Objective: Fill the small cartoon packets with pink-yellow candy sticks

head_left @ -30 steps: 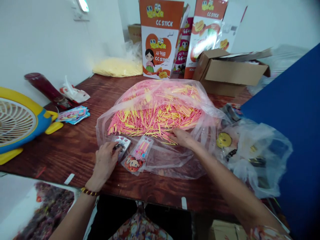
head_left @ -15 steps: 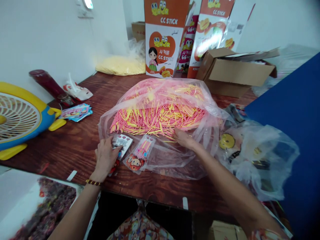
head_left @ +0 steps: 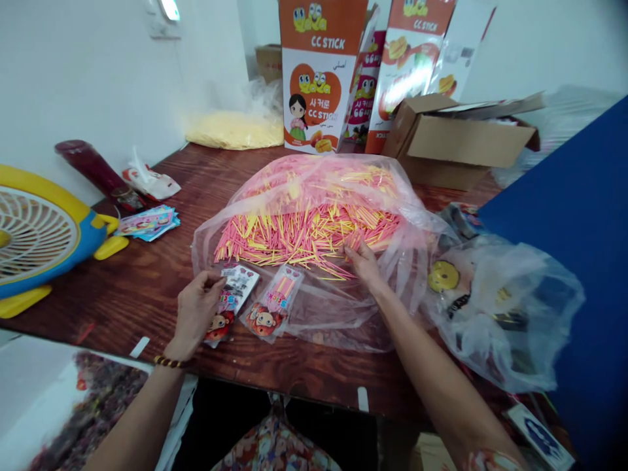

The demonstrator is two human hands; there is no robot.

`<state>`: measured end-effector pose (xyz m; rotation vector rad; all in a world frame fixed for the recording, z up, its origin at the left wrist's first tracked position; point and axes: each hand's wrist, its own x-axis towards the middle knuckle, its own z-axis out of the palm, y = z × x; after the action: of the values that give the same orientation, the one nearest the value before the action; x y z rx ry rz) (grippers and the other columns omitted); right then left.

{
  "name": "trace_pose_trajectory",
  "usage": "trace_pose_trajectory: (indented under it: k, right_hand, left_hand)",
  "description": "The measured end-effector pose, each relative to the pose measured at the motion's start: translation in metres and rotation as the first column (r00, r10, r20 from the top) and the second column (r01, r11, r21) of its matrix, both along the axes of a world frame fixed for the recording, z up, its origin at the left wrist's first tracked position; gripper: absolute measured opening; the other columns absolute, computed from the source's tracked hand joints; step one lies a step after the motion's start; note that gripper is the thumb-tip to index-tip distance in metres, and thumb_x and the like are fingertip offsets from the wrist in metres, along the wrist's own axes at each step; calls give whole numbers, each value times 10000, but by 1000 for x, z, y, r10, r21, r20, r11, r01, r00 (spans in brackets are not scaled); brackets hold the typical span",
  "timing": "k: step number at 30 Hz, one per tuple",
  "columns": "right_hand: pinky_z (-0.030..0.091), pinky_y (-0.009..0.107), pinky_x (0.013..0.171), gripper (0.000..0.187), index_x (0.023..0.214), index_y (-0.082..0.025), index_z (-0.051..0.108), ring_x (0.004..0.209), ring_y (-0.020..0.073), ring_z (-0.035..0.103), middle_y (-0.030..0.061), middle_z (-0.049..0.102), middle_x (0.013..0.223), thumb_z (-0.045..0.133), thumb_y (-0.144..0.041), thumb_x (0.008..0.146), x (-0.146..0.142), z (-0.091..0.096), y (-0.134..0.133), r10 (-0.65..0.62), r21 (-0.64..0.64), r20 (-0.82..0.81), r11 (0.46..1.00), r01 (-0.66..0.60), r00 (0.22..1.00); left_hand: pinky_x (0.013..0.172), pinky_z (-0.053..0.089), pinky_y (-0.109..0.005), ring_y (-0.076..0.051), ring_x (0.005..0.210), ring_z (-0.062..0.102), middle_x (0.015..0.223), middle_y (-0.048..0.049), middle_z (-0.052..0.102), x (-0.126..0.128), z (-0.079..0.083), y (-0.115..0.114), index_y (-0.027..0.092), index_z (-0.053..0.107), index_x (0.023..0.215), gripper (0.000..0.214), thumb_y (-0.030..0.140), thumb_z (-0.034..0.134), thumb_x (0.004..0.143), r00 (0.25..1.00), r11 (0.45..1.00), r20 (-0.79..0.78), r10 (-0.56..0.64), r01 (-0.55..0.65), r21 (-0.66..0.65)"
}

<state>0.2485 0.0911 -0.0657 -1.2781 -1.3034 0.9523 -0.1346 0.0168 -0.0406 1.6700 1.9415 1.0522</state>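
Observation:
Thin pink and yellow sticks (head_left: 299, 235) lie in a big heap inside an open clear plastic bag (head_left: 338, 317). My right hand (head_left: 366, 263) is at the heap's front right edge, its fingers closed on some sticks, partly hidden. On the left, my left hand (head_left: 199, 304) pinches the upper edge of a small printed packet (head_left: 220, 325) with a red-haired cartoon figure. Just right of that lies a whitish packet (head_left: 245, 281), partly overlapped. Another clear printed packet (head_left: 275, 301), showing pink and yellow sticks, rests flat on the bag's front edge.
A yellow and blue fan (head_left: 53, 235) stands at the left, near a stack of printed packets (head_left: 150, 222) and a dark red bottle (head_left: 95, 171). Tall printed boxes (head_left: 314, 85) and an open carton (head_left: 466, 144) line the back. A tied plastic bag (head_left: 510, 314) sits right.
My left hand has drawn the small packet a little left, away from the whitish one. My right hand has shifted slightly up and right at the heap's edge, its fingers now more curled.

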Motion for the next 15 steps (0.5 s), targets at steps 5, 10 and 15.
trace_pose_trajectory:
  k: [5, 10, 15]
  right_hand:
    - [466, 329, 746, 248, 892, -230, 572, 729, 184, 565, -2, 646, 776, 623, -414, 733, -6, -16, -7, -14, -10, -26, 1000, 14, 1000]
    - [465, 325, 751, 242, 923, -228, 569, 740, 187, 571, 4, 660, 805, 581, -404, 756, -6, -15, -10, -36, -22, -22, 999, 35, 999]
    - [490, 339, 817, 202, 920, -221, 561, 820, 199, 606, 23, 682, 869, 541, -367, 782, -9, -9, -15, -16, -63, 81, 998, 21, 997]
  left_hand:
    - [616, 460, -236, -160, 687, 595, 762, -10, 697, -1, 7, -1, 182, 680, 826, 330, 503, 656, 754, 983, 999, 185, -22, 27, -22]
    - [602, 474, -237, -153, 665, 594, 759, -16, 694, 4, 22, -1, 161, 695, 822, 389, 499, 763, 644, 895, 998, 446, 16, 15, -66]
    - [577, 477, -218, -128, 627, 586, 745, 12, 687, 9, 40, -3, 177, 675, 805, 412, 488, 828, 582, 810, 998, 586, 28, 8, -59]
